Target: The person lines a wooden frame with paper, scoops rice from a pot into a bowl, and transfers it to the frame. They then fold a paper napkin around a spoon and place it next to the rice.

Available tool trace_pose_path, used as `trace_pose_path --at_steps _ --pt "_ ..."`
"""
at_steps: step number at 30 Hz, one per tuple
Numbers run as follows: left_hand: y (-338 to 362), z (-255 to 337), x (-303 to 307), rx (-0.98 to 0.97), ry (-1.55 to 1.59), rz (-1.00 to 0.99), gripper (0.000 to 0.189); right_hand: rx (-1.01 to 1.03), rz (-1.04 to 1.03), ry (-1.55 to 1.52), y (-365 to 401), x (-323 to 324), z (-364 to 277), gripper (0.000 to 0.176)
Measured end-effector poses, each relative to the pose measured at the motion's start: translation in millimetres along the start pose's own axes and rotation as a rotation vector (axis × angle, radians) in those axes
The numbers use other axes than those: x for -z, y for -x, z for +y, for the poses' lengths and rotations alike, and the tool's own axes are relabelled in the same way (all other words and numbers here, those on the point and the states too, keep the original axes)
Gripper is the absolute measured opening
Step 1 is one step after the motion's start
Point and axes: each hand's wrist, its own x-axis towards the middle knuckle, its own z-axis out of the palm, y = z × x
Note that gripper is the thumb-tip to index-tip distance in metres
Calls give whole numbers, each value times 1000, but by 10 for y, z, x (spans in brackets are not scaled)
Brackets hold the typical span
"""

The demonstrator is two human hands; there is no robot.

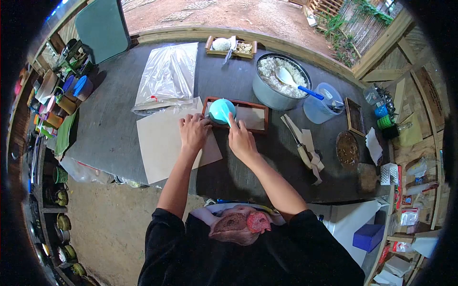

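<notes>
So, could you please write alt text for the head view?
A right hand holds a turquoise ladle at a wooden tray while the left hand rests at the tray's left end. On the dark table, brown paper lies to the left and a pot of white rice with a spoon stands beyond, to the right.

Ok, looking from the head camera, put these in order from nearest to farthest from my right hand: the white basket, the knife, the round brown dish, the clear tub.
1. Knife, just right of your right hand
2. Clear tub, farther right, beside the pot
3. Round brown dish, right of the knife
4. White basket, at the table's right end
</notes>
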Motion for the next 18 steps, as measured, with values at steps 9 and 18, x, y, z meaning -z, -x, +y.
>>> trace_pose_path --at_steps 9,18 --pt "-5 -12 9 18 -11 -3 16 -27 33 -105 -26 180 -80 57" --pt "-10 -24 0 26 5 -15 17 -21 56 -115 -15 218 -31 56"
